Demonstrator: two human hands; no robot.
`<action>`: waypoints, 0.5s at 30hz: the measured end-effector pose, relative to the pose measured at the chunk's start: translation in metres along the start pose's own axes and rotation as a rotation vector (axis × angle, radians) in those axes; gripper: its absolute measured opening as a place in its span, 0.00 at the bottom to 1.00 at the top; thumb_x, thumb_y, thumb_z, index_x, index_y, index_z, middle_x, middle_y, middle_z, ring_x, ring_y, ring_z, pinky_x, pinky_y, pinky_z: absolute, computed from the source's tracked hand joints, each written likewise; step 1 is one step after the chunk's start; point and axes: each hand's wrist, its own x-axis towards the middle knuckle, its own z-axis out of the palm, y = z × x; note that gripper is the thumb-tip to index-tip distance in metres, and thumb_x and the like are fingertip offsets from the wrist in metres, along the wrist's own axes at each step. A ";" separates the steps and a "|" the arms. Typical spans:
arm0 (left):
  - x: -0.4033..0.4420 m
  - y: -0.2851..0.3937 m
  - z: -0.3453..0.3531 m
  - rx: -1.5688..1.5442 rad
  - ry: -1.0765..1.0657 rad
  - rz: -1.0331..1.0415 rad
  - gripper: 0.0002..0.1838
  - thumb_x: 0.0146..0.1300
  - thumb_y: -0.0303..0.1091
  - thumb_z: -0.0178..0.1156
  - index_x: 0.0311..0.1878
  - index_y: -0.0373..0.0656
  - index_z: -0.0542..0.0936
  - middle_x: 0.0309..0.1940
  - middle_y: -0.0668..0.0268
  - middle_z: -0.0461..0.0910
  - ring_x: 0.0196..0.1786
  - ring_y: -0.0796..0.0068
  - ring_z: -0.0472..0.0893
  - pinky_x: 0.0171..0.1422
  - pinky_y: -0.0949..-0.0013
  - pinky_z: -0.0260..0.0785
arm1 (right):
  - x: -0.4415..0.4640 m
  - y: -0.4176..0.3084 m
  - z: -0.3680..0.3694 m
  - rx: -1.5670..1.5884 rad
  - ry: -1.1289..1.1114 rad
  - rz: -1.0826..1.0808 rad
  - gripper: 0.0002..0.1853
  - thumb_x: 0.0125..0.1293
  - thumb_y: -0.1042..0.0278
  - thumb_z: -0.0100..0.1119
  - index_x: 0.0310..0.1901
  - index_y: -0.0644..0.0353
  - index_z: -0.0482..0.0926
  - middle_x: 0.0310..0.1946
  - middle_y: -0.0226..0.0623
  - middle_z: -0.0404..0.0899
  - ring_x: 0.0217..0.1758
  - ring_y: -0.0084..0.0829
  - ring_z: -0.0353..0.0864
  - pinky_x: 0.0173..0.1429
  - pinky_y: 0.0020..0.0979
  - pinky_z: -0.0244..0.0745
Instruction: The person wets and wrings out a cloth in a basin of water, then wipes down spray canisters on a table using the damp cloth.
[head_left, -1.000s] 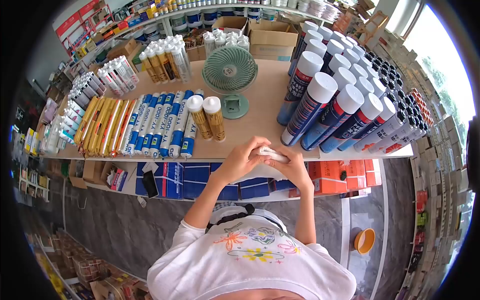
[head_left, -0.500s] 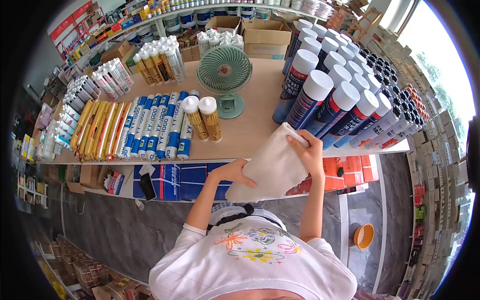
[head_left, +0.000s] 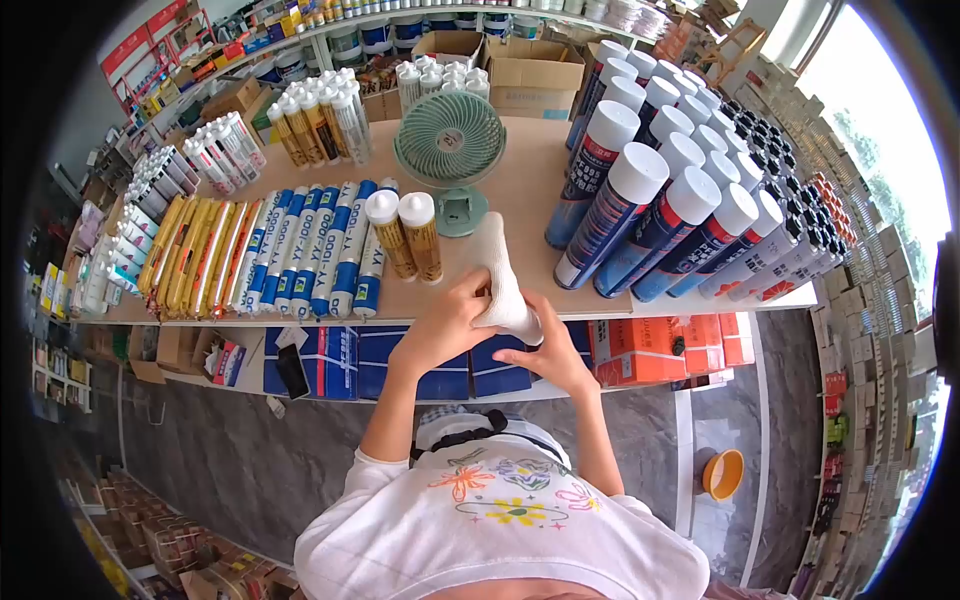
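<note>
Head view: left hand (head_left: pixel 455 318) grips folded white cloth (head_left: pixel 503 285); just beside, right hand (head_left: pixel 556 355), half-curled and unclasped, should keep folds snug

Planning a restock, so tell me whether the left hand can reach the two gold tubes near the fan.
Probably yes: the two gold tubes stand just beyond the left hand, nothing visible between, though it holds the white cloth and may need freeing.

White cloth (head_left: pixel 506 284), bunched long and narrow
</note>
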 end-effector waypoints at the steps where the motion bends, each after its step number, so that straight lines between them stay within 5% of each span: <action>1: -0.001 0.003 -0.003 0.003 -0.002 -0.001 0.19 0.49 0.28 0.72 0.44 0.32 0.80 0.42 0.57 0.77 0.42 0.57 0.79 0.50 0.62 0.71 | 0.001 0.003 0.005 0.003 0.001 0.000 0.38 0.54 0.60 0.73 0.63 0.60 0.64 0.54 0.48 0.74 0.60 0.44 0.73 0.62 0.39 0.67; 4: -0.003 0.006 -0.011 -0.108 -0.049 -0.134 0.19 0.48 0.28 0.73 0.44 0.31 0.80 0.46 0.56 0.76 0.44 0.59 0.79 0.48 0.63 0.71 | 0.006 0.007 0.010 -0.052 0.041 0.057 0.26 0.57 0.66 0.69 0.55 0.63 0.71 0.39 0.48 0.79 0.42 0.39 0.81 0.46 0.36 0.74; 7: -0.005 0.001 -0.015 -0.126 -0.065 -0.226 0.21 0.47 0.29 0.74 0.45 0.33 0.81 0.48 0.57 0.76 0.51 0.60 0.78 0.54 0.64 0.71 | 0.006 -0.015 -0.004 0.056 -0.087 0.213 0.21 0.56 0.68 0.69 0.49 0.65 0.75 0.35 0.46 0.80 0.39 0.34 0.80 0.45 0.34 0.74; 8: -0.006 -0.004 -0.012 -0.183 0.031 -0.093 0.21 0.47 0.32 0.74 0.44 0.34 0.82 0.50 0.57 0.76 0.56 0.60 0.76 0.59 0.62 0.68 | 0.004 -0.013 -0.006 0.095 -0.088 0.193 0.20 0.54 0.68 0.70 0.47 0.65 0.77 0.34 0.43 0.81 0.37 0.29 0.79 0.44 0.32 0.74; 10: -0.005 -0.004 -0.015 -0.321 0.126 0.081 0.20 0.48 0.36 0.74 0.42 0.35 0.84 0.54 0.61 0.78 0.66 0.63 0.70 0.71 0.56 0.59 | 0.000 -0.003 -0.013 0.136 -0.170 0.154 0.22 0.53 0.69 0.71 0.49 0.65 0.77 0.35 0.40 0.81 0.39 0.27 0.78 0.46 0.30 0.73; 12: -0.005 -0.008 -0.013 -0.381 0.050 0.091 0.19 0.50 0.36 0.73 0.43 0.35 0.84 0.56 0.62 0.77 0.66 0.63 0.70 0.72 0.56 0.58 | -0.002 0.001 -0.023 0.139 -0.315 0.127 0.26 0.50 0.69 0.71 0.52 0.66 0.78 0.40 0.35 0.81 0.44 0.25 0.77 0.52 0.28 0.73; 15: -0.010 -0.024 -0.005 -0.521 -0.135 0.041 0.20 0.52 0.36 0.70 0.47 0.36 0.82 0.54 0.65 0.76 0.60 0.68 0.75 0.69 0.61 0.60 | -0.002 0.002 -0.025 0.302 -0.207 0.221 0.26 0.50 0.68 0.71 0.52 0.68 0.78 0.41 0.34 0.81 0.45 0.26 0.78 0.52 0.29 0.73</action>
